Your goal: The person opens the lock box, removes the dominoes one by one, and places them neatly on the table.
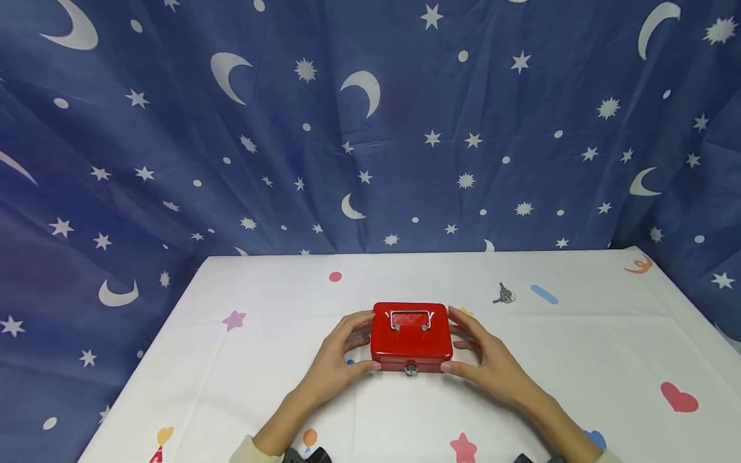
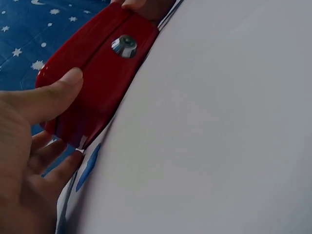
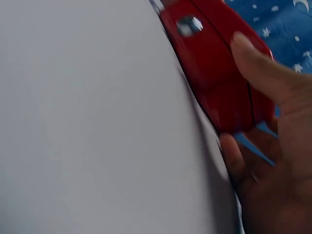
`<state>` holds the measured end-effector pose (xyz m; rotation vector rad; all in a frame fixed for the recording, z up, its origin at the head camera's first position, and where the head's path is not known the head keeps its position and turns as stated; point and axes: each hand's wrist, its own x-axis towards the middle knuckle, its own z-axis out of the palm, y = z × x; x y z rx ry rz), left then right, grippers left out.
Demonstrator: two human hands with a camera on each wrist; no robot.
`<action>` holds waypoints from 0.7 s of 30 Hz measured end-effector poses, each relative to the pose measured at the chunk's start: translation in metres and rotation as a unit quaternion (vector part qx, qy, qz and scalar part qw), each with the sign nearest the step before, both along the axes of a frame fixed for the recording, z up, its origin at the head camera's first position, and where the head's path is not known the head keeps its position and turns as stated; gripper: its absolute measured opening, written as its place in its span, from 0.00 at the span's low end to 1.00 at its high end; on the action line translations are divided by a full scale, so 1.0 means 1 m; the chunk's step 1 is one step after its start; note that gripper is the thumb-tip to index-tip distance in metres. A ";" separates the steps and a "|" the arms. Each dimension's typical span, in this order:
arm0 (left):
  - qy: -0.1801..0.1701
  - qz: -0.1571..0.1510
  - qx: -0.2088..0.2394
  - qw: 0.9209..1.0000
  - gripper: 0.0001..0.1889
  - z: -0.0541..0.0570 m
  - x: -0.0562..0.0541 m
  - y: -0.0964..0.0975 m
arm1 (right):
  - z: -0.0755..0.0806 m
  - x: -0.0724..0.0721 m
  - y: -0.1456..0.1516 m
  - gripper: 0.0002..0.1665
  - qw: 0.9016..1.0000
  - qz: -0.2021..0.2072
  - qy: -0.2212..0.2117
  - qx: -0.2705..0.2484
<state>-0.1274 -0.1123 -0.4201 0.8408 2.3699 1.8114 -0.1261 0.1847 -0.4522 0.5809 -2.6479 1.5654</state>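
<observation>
A small red metal cash box (image 1: 410, 337) with a folding silver handle on its lid sits on the white table, lid closed. Its round silver lock (image 2: 125, 46) faces the front. My left hand (image 1: 338, 354) grips the box's left end, with the thumb on the front face and the fingers along the side. At the opposite end my right hand (image 1: 492, 360) holds it the same way, and the right wrist view shows that thumb (image 3: 251, 56) against the front. The undersides of the fingertips are hidden by the box.
A small bunch of keys (image 1: 505, 294) lies behind and to the right of the box. The white tablecloth (image 1: 278, 386) carries printed stars, hearts and dots. Behind the table hangs a blue curtain (image 1: 405, 193) with moons and stars.
</observation>
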 end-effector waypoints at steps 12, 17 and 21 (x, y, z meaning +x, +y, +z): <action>-0.061 -0.011 -0.017 0.998 0.46 -0.005 -0.007 -0.006 | 0.000 -0.018 0.003 0.62 0.997 0.035 -0.057 0.043; -0.060 -0.002 -0.026 0.998 0.46 -0.006 -0.007 -0.005 | -0.001 -0.016 0.002 0.59 0.998 0.019 -0.049 0.030; -0.059 0.006 -0.025 0.998 0.44 -0.007 -0.008 -0.003 | 0.000 -0.014 0.005 0.58 0.999 0.015 -0.033 0.007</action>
